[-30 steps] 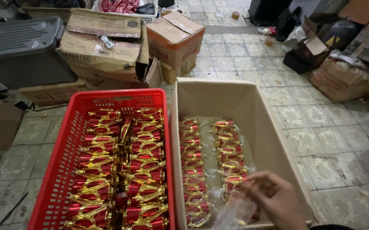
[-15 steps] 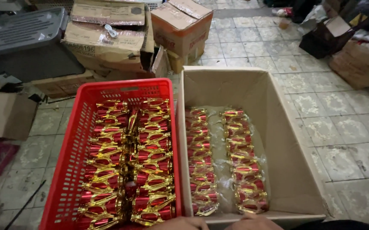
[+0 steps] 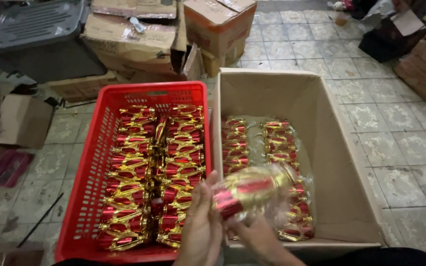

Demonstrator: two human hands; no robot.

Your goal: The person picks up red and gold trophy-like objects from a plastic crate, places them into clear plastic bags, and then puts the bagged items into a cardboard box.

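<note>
Holding the red-and-gold foil ornament (image 3: 252, 189) over the cardboard box (image 3: 341, 148), your left hand (image 3: 200, 221) and right hand (image 3: 257, 236) both grip it; it looks light and crushable in slippery clear wrap, so pinch its firmer red end, beside the red crate (image 3: 90, 162)

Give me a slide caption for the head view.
Both hands bag a red-gold ornament between red crate and cardboard box.

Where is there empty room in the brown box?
The open cardboard box has bare floor along its right wall, beside the two rows of red-and-gold wrapped pieces, and at its far end. The red plastic crate is packed full.
</note>
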